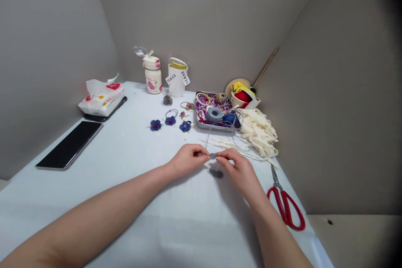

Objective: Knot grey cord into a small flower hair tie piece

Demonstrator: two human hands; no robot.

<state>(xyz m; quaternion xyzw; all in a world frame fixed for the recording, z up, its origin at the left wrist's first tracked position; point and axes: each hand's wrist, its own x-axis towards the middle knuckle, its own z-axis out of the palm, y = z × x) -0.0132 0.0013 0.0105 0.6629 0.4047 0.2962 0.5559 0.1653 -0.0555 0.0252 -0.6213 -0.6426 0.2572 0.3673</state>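
Observation:
My left hand (188,160) and my right hand (238,168) meet above the white table (132,184), both pinched on a small grey crocheted disc (212,155) held between their fingertips. A thin grey yarn runs from the disc back to the grey yarn ball (214,114) in the metal tray (201,124). A small dark piece (216,173) lies on the table just below the hands.
Red scissors (285,205) lie at the right edge. Cream raffia bundle (260,132), blue crocheted flowers (170,120), a bottle (153,75), a white cup (177,77), a tissue pack (102,97) and a black phone (69,144) surround the work spot. Grey walls close in on all sides.

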